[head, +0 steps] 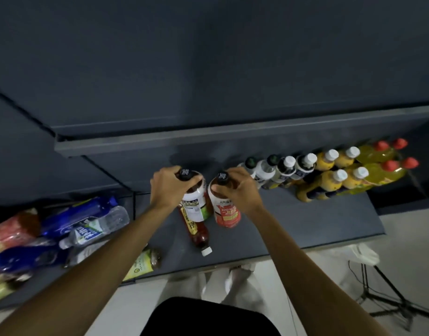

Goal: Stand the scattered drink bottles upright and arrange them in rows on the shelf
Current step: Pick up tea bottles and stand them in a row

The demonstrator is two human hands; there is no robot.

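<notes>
Now our left hand (169, 187) and right hand (237, 187) each clasp a black-capped bottle's neck — the green-label bottle (195, 202) and the red-label bottle (226, 212); we'd slide both right, snug against the row of standing bottles (305, 170).

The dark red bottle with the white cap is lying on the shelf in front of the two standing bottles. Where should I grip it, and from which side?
Probably grip the lying bottle around its mid-body, from above. It lies flat with its white cap toward the shelf's front edge, so the near end is open, while both hands and their bottles crowd the far end.

At frame centre I see two upright bottles (208, 197) side by side on the shelf (317, 226). Standing rows (329, 170) sit upper right; a toppled pile (63, 229) lies lower left.
</notes>
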